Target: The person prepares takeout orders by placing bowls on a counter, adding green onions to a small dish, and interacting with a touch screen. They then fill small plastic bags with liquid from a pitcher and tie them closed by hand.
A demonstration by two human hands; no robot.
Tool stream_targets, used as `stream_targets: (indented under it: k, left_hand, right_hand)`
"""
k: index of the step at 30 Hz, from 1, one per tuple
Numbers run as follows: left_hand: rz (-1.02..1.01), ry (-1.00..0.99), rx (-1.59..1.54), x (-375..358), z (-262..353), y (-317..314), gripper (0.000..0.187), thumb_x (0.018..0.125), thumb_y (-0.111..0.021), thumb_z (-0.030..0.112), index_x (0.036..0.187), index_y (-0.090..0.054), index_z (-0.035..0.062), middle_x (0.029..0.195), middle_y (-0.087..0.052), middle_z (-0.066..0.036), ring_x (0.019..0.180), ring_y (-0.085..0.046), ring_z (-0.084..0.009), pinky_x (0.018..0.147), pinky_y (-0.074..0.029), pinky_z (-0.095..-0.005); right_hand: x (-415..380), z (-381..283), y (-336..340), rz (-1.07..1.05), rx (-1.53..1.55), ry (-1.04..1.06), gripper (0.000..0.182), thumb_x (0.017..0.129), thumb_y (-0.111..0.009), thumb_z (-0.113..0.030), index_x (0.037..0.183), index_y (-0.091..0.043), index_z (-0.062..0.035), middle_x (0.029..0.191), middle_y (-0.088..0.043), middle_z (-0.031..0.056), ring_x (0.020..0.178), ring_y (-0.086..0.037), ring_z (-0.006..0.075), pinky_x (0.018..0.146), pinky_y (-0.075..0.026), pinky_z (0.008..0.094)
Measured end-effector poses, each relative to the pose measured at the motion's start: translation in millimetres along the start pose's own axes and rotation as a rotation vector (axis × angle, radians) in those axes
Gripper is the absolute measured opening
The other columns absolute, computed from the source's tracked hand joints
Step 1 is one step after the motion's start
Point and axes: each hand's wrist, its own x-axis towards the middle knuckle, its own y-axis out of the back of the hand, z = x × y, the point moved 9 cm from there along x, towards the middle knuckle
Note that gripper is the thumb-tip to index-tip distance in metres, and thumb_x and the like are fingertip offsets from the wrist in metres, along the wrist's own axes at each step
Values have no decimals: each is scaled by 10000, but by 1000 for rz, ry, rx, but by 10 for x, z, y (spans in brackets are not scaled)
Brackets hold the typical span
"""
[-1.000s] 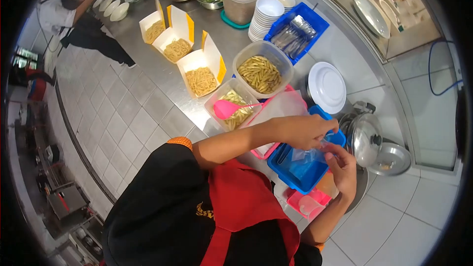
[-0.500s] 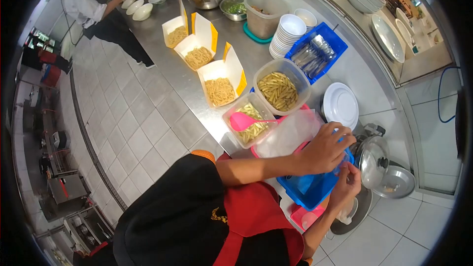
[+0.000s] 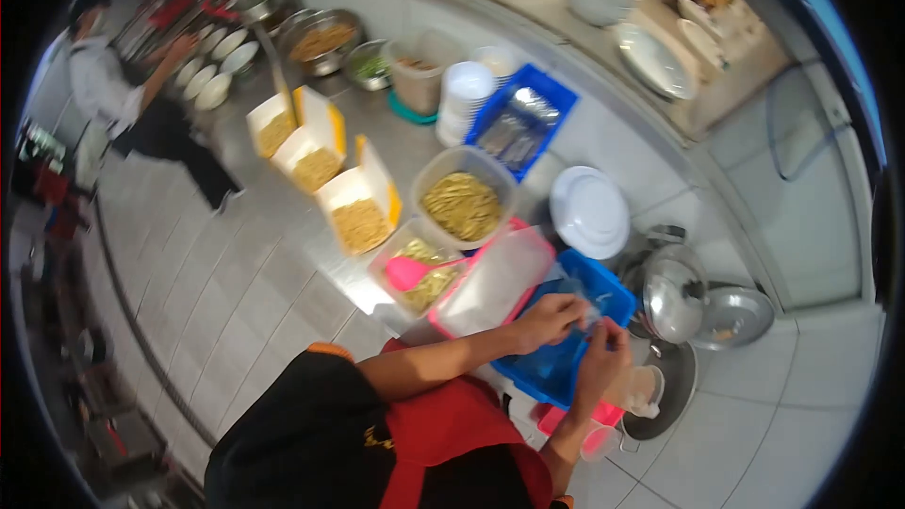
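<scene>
Over the blue plastic basket [image 3: 608, 285], my left hand [image 3: 551, 320] and my right hand [image 3: 605, 358] are close together. Both pinch a small clear plastic bag [image 3: 591, 313], blurred and partly covered by fingers. More clear plastic seems to lie in the basket. Beside it is a pink-rimmed tray [image 3: 545, 247] under translucent sheets. A square tub of pale green pickles [image 3: 415, 297] with a pink spoon [image 3: 405, 273] across it sits left of the tray. Behind stands a larger tub of darker green chillies or pickles [image 3: 460, 207].
Three open boxes of noodles [image 3: 358, 224] line the steel counter [image 3: 311, 236]. Stacked white bowls [image 3: 467, 94], a blue cutlery tray [image 3: 528, 123] and white plates [image 3: 589, 212] stand along the wall. Pot lids [image 3: 674, 292] lie right. A co-worker [image 3: 113, 85] stands by several bowls at far left.
The camera view has turned, shifting the counter leftward in the picture. My hands have drawn closer together, and the clear bag now shows between them. The tray's pink rim and sheet are less covered.
</scene>
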Motion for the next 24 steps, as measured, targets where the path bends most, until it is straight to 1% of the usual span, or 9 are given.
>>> stream_targets:
  k: [3, 5, 6, 9, 13, 19, 21, 23, 24]
  left_hand:
    - [-237, 159, 54, -53, -99, -161, 403, 1005, -459, 443, 817, -544, 97, 627, -399, 43, 425, -271, -47, 391, -196, -214]
    - [-220, 319, 76, -54, -252, -20, 439, 1008, -430, 470, 843, -566, 88, 680, -493, 30, 425, -273, -47, 388, -202, -203]
    - [-241, 337, 94, -53, -265, -14, 439, 1008, -430, 470, 843, -566, 88, 680, -493, 30, 425, -273, -47, 388, -202, -203]
    - [-253, 370, -147, -105, -197, -127, 442, 977, -468, 518, 876, -581, 103, 799, -598, 0, 445, -299, -23, 380, -186, -192]
    - [-351, 390, -96, -253, -268, -343, 286, 955, -580, 389, 867, -540, 119, 738, -543, 28, 453, -318, -21, 380, -197, -189]
    - [-61, 266, 358, -57, -213, -82, 201, 852, -651, 63, 852, -469, 151, 693, -495, 42, 487, -386, -24, 402, -270, -193]
    - [-4, 246, 455, -1, -324, -86, 226, 815, -667, 30, 857, -474, 139, 742, -524, 16, 509, -423, -40, 414, -308, -202]
    - [123, -429, 919, -57, 150, -371, 256, 736, -691, -23, 860, -498, 91, 897, -562, -65, 574, -517, -113, 472, -414, -250]
    - [105, -420, 928, -65, 125, -434, 256, 736, -691, -23, 860, -498, 91, 897, -562, -65, 574, -517, -113, 472, -414, -250]
  right_hand:
    - [7, 156, 140, 47, 32, 37, 148, 907, -613, -27, 1046, -620, 23, 808, -636, 69, 711, -591, 118, 644, -491, 251]
    - [-131, 341, -62, -133, 745, -460, 316, 904, -596, -7, 1214, -537, 6, 804, -634, 68, 715, -597, 140, 662, -495, 261]
    - [-145, 313, 19, -101, 756, -455, 316, 904, -596, -7, 1214, -537, 6, 804, -634, 68, 715, -597, 140, 662, -495, 261]
    - [-395, 265, -210, -559, 869, -617, 546, 884, -616, -27, 1388, -406, -27, 822, -631, 59, 718, -579, 128, 624, -439, 233]
    - [-377, 192, 42, -555, 1114, -482, 638, 873, -636, -54, 1440, -346, -36, 845, -628, 59, 729, -572, 125, 633, -423, 241]
    - [-646, 258, 130, -339, 966, -480, 373, 871, -654, -109, 1229, -563, -56, 785, -598, 7, 767, -575, 113, 707, -444, 264]
    - [-706, 99, 141, -333, 574, -194, 179, 838, -666, -101, 1010, -679, -53, 770, -605, 38, 742, -591, 149, 657, -452, 291]
    - [-731, 77, 307, -142, 329, -190, 128, 809, -677, -93, 928, -696, -50, 751, -587, 59, 723, -586, 179, 637, -454, 307]
    - [-740, 72, 468, 21, 84, -181, 80, 779, -688, -86, 845, -713, -48, 732, -570, 80, 703, -582, 210, 617, -455, 322]
